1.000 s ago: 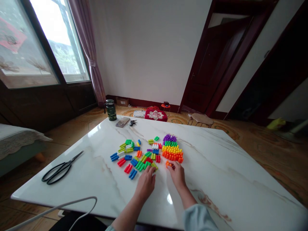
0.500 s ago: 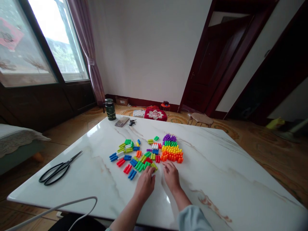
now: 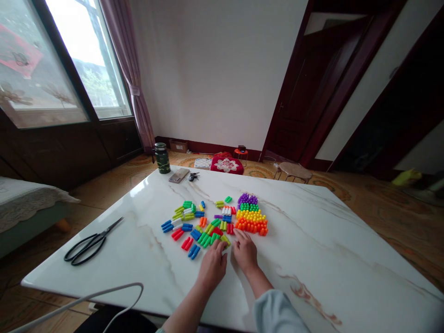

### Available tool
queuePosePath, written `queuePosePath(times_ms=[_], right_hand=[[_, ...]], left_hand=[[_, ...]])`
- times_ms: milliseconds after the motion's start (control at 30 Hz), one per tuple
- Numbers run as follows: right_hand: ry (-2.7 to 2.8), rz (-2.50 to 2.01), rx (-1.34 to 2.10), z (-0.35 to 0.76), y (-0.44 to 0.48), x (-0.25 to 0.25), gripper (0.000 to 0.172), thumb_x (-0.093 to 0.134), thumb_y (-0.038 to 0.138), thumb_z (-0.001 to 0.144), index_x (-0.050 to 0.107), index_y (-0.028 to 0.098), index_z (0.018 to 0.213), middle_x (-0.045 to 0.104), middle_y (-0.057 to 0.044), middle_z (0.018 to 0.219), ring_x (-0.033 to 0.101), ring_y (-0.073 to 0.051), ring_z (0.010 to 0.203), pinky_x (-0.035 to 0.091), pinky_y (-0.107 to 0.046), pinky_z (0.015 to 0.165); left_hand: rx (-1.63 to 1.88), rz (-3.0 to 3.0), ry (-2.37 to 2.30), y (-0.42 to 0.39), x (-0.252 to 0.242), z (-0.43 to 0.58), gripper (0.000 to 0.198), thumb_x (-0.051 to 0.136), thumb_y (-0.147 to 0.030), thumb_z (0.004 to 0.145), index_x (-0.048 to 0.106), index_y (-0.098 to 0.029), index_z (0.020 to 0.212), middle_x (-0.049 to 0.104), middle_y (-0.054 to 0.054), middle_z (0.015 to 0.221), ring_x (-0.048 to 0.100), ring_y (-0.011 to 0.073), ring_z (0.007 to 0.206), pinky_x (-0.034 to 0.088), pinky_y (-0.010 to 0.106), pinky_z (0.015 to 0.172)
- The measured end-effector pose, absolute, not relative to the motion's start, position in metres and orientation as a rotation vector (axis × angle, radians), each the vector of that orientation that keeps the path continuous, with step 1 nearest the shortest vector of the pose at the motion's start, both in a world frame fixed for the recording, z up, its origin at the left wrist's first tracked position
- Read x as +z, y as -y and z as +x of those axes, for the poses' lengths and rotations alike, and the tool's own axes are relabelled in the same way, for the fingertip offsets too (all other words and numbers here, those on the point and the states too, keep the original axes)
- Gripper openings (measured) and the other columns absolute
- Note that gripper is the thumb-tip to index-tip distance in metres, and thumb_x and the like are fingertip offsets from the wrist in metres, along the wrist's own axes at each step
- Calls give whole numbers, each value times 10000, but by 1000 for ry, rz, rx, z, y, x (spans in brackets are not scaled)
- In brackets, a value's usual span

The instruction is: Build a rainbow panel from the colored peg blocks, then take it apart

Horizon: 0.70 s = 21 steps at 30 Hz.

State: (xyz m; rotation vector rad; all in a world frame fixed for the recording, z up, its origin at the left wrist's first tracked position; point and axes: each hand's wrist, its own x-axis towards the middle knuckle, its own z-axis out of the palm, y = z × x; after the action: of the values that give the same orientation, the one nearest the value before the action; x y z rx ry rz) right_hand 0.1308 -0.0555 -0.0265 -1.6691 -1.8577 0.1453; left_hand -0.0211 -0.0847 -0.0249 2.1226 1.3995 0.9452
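Many small bullet-shaped plastic blocks in joined groups lie on the white marble-patterned table [image 3: 163, 282]. My left hand [image 3: 212, 264] rests at their near edge, fingers bent and thumb apart, against a yellow-green block [image 3: 225, 240] and close to green blocks [image 3: 205, 239]. My right hand [image 3: 245, 252] is just beside it, open, with its fingers stretched toward a red block [image 3: 230, 229]. No block shows inside either hand, though the undersides of the fingers are hidden. Beyond the right hand stands an assembled block set [image 3: 251, 215] in purple, green, yellow and orange rows.
Black-handled scissors [image 3: 90, 243] lie at the left, behind a white cable [image 3: 118, 287]. A dark green flask [image 3: 162, 158], a phone [image 3: 179, 175] and keys [image 3: 193, 176] are at the far left edge. A red flowered stool [image 3: 227, 164] and a round stool [image 3: 294, 171] stand beyond.
The view has shifted slightly, so everything sits a little further right. My right fingers have moved forward and left to the red block. My left hand stays by the yellow-green block.
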Motion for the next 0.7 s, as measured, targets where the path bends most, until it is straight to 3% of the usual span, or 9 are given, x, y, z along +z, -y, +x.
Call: queuePosePath(times_ms=[300, 500, 700], right_hand=[[1894, -1691, 12, 127, 58, -31, 515, 425, 58, 809, 579, 151, 1292, 615, -108, 1279, 552, -208, 1196, 440, -343, 1031], [2107, -1642, -56, 121, 56, -31, 615, 348, 65, 856, 371, 199, 1455, 382, -84, 1507, 557, -179, 1187, 481, -304, 944], [2194, -1763, -87, 117, 61, -29, 590, 372, 75, 847, 437, 185, 1424, 368, -79, 1509, 507, -218, 1237, 422, -332, 993]], left_hand=[[957, 2114, -1386, 85, -24, -20, 307, 441, -106, 814, 567, -211, 1074, 588, 75, 1041, 594, 197, 964, 491, 323, 836], [986, 2118, -1395, 87, -19, -20, 309, 445, -84, 803, 567, -211, 1057, 597, 65, 1012, 592, 186, 943, 492, 309, 830], [1004, 2090, -1409, 86, -20, -20, 324, 453, -70, 783, 581, -220, 1039, 594, 63, 1020, 599, 183, 944, 500, 310, 836]])
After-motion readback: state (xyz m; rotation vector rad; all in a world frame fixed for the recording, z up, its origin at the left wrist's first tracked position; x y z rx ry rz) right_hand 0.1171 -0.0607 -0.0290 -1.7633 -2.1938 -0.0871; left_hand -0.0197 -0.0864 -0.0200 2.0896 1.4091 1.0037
